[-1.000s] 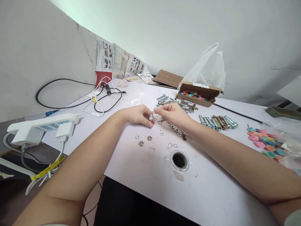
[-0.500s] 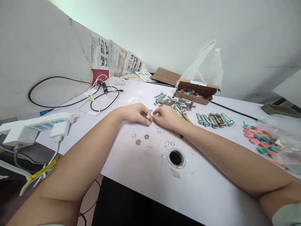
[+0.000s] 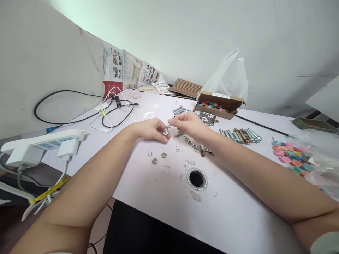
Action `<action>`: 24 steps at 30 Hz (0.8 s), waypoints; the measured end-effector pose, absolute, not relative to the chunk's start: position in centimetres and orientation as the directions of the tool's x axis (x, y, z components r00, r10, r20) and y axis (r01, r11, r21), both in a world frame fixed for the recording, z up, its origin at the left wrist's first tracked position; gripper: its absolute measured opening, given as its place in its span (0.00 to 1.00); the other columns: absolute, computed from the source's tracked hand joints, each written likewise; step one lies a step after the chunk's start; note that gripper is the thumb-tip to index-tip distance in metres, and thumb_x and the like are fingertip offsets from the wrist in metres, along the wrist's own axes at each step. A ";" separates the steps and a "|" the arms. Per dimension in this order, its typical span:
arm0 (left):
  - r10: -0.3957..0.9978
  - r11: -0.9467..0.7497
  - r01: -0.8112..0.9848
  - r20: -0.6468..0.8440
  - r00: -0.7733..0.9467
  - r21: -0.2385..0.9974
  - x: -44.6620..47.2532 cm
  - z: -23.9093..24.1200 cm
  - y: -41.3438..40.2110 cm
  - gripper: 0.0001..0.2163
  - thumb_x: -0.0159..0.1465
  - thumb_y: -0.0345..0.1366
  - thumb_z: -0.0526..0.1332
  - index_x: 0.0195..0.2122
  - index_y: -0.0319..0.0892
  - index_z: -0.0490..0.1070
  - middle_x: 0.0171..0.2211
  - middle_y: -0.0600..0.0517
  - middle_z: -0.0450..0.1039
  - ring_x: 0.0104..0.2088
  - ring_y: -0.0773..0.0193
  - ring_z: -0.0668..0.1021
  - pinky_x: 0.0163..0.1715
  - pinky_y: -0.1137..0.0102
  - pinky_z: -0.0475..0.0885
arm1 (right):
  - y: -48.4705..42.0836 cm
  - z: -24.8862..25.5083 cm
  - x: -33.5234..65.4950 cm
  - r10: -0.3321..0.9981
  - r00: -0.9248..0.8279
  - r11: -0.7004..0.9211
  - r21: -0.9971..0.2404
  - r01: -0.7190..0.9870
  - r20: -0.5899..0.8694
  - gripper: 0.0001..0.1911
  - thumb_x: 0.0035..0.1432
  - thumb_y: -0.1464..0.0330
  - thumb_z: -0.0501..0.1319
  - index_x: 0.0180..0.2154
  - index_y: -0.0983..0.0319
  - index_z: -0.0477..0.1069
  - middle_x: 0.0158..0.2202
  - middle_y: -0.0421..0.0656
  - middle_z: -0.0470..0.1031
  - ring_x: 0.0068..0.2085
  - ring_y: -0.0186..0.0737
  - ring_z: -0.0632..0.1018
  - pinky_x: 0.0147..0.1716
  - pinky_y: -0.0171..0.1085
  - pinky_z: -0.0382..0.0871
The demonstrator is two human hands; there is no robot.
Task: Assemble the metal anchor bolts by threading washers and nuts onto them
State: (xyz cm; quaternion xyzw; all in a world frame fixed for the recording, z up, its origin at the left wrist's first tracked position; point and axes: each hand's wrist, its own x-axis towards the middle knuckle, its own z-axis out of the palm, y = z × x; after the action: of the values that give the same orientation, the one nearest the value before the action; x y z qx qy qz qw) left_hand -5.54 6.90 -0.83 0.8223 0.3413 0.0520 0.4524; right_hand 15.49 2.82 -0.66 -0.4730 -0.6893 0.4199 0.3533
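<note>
Nuts (image 3: 154, 161) lie loose near our left hand (image 3: 150, 129), which pinches a bolt (image 3: 165, 132) with one end poking up. Just beside it, our right hand (image 3: 189, 125) pinches a small metal bit (image 3: 168, 125), apart from the bolt; we cannot tell what it is. Behind that hand, a messy heap of bolts (image 3: 180, 110) looks like what is left. Farther right, a neat row of bolts (image 3: 241, 135) looks done to us.

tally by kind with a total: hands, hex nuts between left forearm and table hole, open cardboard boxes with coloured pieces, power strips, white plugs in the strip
left hand and right hand: 2
hex nuts: 2
open cardboard box: 1
power strip: 1
white plugs: 2
total: 8
</note>
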 end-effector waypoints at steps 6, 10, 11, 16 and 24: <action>0.607 -0.381 0.517 -0.214 0.765 0.766 -5.6 -0.8 7.0 0.19 0.51 0.46 0.72 0.40 0.39 0.80 0.23 0.54 0.71 0.22 0.73 0.66 0.23 0.75 0.58 | 1.8 -0.3 14.5 0.949 -0.313 0.185 -0.886 0.426 0.047 0.21 0.55 0.52 0.66 0.28 0.65 0.76 0.15 0.35 0.60 0.17 0.26 0.55 0.17 0.33 0.46; 0.616 -0.376 0.538 -0.231 0.754 0.754 -5.5 -0.7 6.8 0.19 0.51 0.46 0.72 0.39 0.39 0.80 0.23 0.55 0.70 0.22 0.73 0.66 0.23 0.75 0.58 | 1.6 -0.4 14.3 0.940 -0.340 0.167 -0.885 0.434 0.011 0.21 0.54 0.52 0.66 0.28 0.65 0.77 0.17 0.36 0.63 0.17 0.26 0.57 0.17 0.33 0.47; 0.616 -0.377 0.538 -0.229 0.754 0.754 -5.5 -0.7 6.8 0.19 0.51 0.46 0.72 0.39 0.39 0.80 0.23 0.55 0.71 0.22 0.73 0.66 0.23 0.75 0.58 | 1.6 -0.4 14.3 0.941 -0.338 0.176 -0.884 0.434 0.022 0.21 0.54 0.52 0.66 0.28 0.65 0.77 0.16 0.36 0.62 0.18 0.26 0.56 0.18 0.34 0.47; 0.615 -0.362 0.532 -0.233 0.754 0.766 -5.5 -0.6 6.7 0.19 0.51 0.46 0.72 0.39 0.39 0.80 0.24 0.54 0.72 0.22 0.73 0.66 0.24 0.74 0.59 | 2.5 -0.4 15.2 0.968 -0.226 0.208 -0.855 0.476 0.110 0.20 0.57 0.53 0.63 0.26 0.64 0.75 0.16 0.34 0.54 0.20 0.28 0.55 0.21 0.34 0.49; 0.614 -0.352 0.534 -0.241 0.752 0.768 -5.5 -0.7 6.8 0.19 0.51 0.46 0.72 0.39 0.39 0.80 0.24 0.55 0.72 0.23 0.74 0.66 0.24 0.75 0.58 | 4.1 -3.0 16.3 0.864 -0.387 0.487 -0.334 0.807 0.323 0.16 0.62 0.63 0.56 0.47 0.58 0.77 0.33 0.45 0.77 0.39 0.46 0.72 0.41 0.43 0.60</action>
State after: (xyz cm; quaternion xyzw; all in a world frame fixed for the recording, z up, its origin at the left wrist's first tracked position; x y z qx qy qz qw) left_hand -5.55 6.75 -0.67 0.8211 0.3495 0.0441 0.4491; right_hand 16.35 4.13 -3.00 -0.5029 -0.8305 0.0610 0.2314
